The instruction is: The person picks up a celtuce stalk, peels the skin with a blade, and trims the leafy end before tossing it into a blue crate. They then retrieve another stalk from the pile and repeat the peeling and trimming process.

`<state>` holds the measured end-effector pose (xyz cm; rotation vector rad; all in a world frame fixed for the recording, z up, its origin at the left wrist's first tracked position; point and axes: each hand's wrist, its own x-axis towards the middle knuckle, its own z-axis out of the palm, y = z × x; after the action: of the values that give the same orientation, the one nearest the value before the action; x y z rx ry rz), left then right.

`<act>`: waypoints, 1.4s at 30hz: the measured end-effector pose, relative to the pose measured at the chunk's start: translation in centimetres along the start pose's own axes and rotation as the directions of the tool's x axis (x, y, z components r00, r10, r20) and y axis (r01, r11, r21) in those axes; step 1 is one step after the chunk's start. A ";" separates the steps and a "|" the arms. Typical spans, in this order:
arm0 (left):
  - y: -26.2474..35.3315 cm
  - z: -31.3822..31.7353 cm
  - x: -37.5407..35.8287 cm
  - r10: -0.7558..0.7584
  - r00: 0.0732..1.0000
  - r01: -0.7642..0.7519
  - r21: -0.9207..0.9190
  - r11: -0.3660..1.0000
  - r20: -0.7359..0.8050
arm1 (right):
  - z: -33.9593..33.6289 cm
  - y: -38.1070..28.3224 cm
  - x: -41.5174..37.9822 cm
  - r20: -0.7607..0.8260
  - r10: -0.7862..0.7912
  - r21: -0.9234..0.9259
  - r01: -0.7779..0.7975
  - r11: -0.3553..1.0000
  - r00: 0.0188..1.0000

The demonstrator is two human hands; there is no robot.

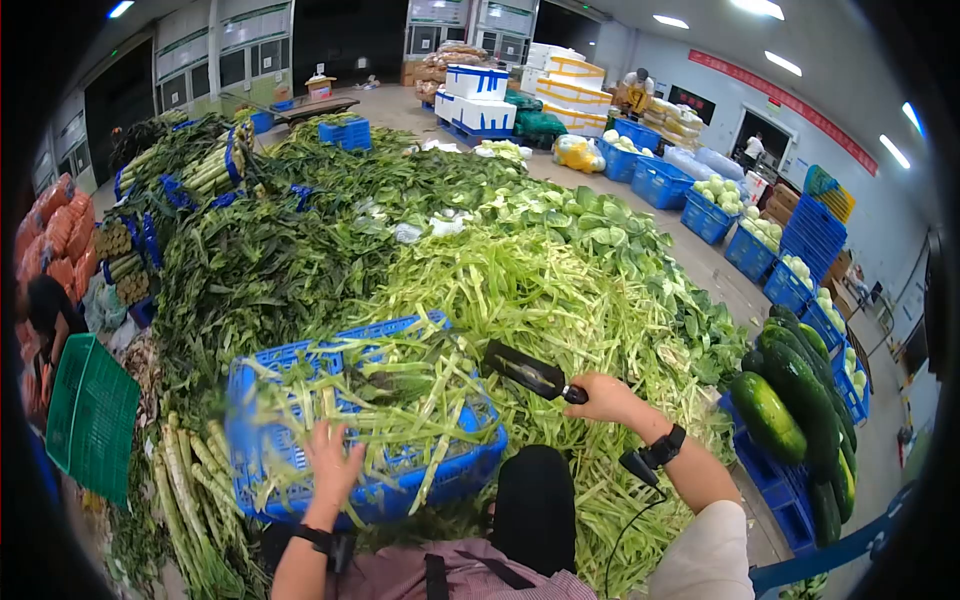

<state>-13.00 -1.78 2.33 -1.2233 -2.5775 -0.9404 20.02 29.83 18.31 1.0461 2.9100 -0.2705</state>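
Observation:
A blue plastic basket (400,497), strewn with green stem peelings (400,400), rests on its side or tilted in front of my knees. My left hand (335,462) is over the near side of this basket with its fingers apart, right at the peelings. In my right hand (605,398) is the black handle of a broad, dark-bladed cleaver (525,370). Its blade points left, over the basket's right end and the peelings. Under and beyond the blade spreads a large heap of pale green peelings (560,300).
Dark green leaves (270,250) pile up behind the basket. Long stems (190,490) lie at left, near a green crate (92,420) and a bending person (50,310). Large winter melons (800,400) lie at right, by blue crates (705,215) of pale vegetables. Foam boxes (475,115) stand behind.

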 end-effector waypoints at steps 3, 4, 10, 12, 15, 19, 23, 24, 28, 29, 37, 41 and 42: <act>-1.9 -7.7 0.5 -0.107 0.994 0.107 0.002 0.994 0.012 | 1.0 -3.1 -2.1 0.041 0.023 -0.098 -0.019 0.995 0.999; -5.8 -8.7 0.2 -0.066 0.994 0.065 -0.015 0.998 -0.091 | 2.0 -3.6 -2.7 -0.055 -0.021 -0.055 0.018 0.998 0.998; -18.6 -17.4 -13.2 -0.522 0.810 0.531 -0.043 0.846 -0.267 | 8.5 -6.9 -3.5 -0.262 -0.134 -0.028 0.132 0.991 0.956; -18.3 -20.3 -18.8 -0.724 0.682 0.731 0.130 0.670 -0.101 | 11.8 -5.0 -3.6 -0.422 -0.268 -0.150 0.225 0.963 0.866; -19.8 -20.7 -26.5 -0.946 0.312 0.860 0.395 0.323 0.095 | 13.6 -3.3 -4.7 -0.310 -0.301 -0.475 0.127 0.871 0.902; -22.9 -17.4 -32.6 -0.967 0.076 0.895 0.411 0.175 0.245 | 14.5 -2.8 -4.6 -0.205 -0.259 -0.587 0.093 0.804 0.944; -25.0 -13.5 -32.0 -0.942 0.332 0.942 0.036 0.334 0.040 | 13.5 -2.4 -4.0 -0.214 -0.252 -0.399 0.151 0.904 0.944; -25.8 -12.3 -30.8 -0.934 0.357 0.934 -0.025 0.356 0.015 | 13.0 -3.5 -4.4 -0.245 -0.248 -0.382 0.142 0.913 0.937; -28.3 -8.5 -23.4 -0.884 0.467 0.864 -0.207 0.458 -0.007 | 9.6 -10.7 -6.0 -0.183 -0.093 -0.322 0.030 0.946 0.979; -29.2 -7.6 -21.2 -0.897 0.434 0.886 -0.223 0.407 0.087 | 8.8 -12.3 -6.4 -0.130 -0.073 -0.294 0.032 0.955 0.989; -36.3 -0.7 -13.6 -0.941 0.334 0.928 -0.155 0.338 -0.052 | 7.7 -14.8 -6.2 -0.166 -0.051 -0.400 -0.020 0.916 0.985; -40.5 1.1 -13.3 -0.902 0.432 0.901 -0.043 0.432 -0.016 | 11.2 -8.7 -5.7 -0.295 -0.130 -0.319 0.030 0.947 0.947; -42.6 2.8 -14.0 -0.873 0.487 0.865 -0.116 0.488 -0.037 | 10.6 -9.9 -5.4 -0.294 -0.100 -0.369 -0.016 0.929 0.950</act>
<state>-34.84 -29.51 -25.46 0.3081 -3.0597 -1.1796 17.66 17.09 9.84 1.0388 3.0709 0.4688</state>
